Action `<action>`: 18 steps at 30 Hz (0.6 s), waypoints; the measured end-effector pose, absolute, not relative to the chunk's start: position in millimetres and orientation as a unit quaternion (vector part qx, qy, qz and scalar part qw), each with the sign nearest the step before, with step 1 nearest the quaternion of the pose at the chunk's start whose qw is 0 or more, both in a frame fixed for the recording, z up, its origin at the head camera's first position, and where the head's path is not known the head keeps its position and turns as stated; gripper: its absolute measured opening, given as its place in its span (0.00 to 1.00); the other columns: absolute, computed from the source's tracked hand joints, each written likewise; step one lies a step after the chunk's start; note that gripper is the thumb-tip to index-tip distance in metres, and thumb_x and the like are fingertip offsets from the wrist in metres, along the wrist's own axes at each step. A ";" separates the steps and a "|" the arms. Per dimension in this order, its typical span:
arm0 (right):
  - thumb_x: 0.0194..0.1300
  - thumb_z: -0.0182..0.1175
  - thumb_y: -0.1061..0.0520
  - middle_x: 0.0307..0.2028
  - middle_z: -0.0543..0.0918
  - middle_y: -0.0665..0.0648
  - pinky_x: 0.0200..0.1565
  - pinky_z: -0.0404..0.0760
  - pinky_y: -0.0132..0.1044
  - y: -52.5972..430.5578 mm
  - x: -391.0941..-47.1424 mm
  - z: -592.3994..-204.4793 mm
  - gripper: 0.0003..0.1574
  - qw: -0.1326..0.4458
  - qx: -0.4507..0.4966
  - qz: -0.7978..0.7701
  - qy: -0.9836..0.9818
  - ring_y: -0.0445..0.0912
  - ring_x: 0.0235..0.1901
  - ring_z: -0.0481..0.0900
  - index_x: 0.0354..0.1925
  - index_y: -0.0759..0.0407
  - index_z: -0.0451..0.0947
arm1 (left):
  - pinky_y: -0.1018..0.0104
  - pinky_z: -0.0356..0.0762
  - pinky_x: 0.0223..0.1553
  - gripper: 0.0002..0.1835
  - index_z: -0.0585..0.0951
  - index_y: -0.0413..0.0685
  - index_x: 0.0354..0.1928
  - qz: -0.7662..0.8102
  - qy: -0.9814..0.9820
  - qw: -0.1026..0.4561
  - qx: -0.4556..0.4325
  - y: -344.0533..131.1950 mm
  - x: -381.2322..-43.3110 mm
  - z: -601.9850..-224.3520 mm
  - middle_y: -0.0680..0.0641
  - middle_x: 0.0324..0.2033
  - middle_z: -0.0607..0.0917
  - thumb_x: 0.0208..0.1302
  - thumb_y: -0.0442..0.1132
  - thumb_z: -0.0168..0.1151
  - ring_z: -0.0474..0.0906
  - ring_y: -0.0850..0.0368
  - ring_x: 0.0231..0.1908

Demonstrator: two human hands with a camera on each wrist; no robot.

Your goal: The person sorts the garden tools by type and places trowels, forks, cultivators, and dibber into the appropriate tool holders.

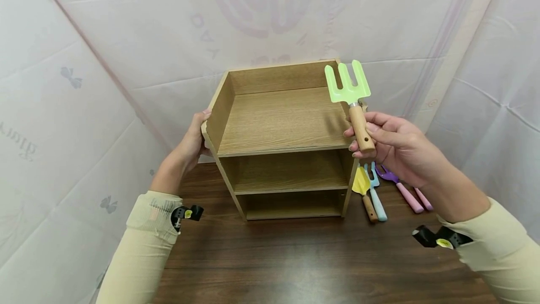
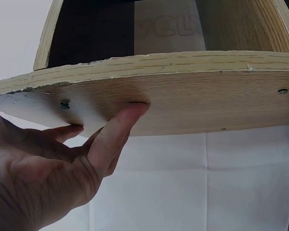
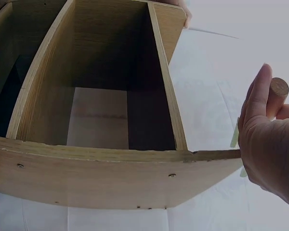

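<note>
My right hand (image 1: 401, 147) holds a small garden fork (image 1: 361, 128) by its wooden handle, the light green three-tined head pointing up. The fork is raised in front of the right side of a wooden shelf unit (image 1: 278, 118). In the right wrist view, the round end of the handle (image 3: 279, 86) shows between thumb and fingers, and the head is mostly hidden behind the hand. My left hand (image 1: 191, 137) is at the unit's left side panel. The left wrist view shows its fingertips (image 2: 137, 108) pressing on the panel's outer face, fairly straight.
Right of the unit on the dark wooden table (image 1: 291, 262) lie a yellow trowel (image 1: 360, 182), a light blue fork (image 1: 378, 203), a purple fork with a pink handle (image 1: 409, 197) and another pink handle (image 1: 423, 199). Pale cloth (image 1: 278, 22) hangs behind and at both sides.
</note>
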State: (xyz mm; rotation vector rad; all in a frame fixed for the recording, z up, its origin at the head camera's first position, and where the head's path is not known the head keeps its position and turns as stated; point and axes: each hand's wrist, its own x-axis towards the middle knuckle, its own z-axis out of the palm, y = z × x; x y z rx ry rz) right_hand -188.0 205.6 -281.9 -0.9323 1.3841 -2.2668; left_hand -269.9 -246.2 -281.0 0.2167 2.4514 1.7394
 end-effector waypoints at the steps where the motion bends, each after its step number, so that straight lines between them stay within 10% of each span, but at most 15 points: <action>1: 0.85 0.34 0.68 0.56 0.85 0.60 0.53 0.91 0.39 203.9 -188.2 -281.6 0.22 0.162 -0.326 -0.792 0.489 0.48 0.48 0.91 0.69 0.70 0.64 | 0.61 0.83 0.33 0.46 0.55 0.55 0.81 0.575 0.813 0.063 0.071 -246.6 -270.1 -281.1 0.46 0.46 0.79 0.70 0.74 0.30 0.83 0.57 0.36; 18: 0.86 0.44 0.63 0.55 0.84 0.59 0.53 0.90 0.39 171.2 -191.8 -280.5 0.21 0.167 -0.286 -0.769 0.547 0.47 0.45 0.90 0.69 0.71 0.62 | 0.60 0.83 0.34 0.48 0.54 0.56 0.83 0.578 0.811 0.063 0.066 -250.3 -269.7 -283.9 0.43 0.49 0.76 0.70 0.75 0.30 0.82 0.55 0.39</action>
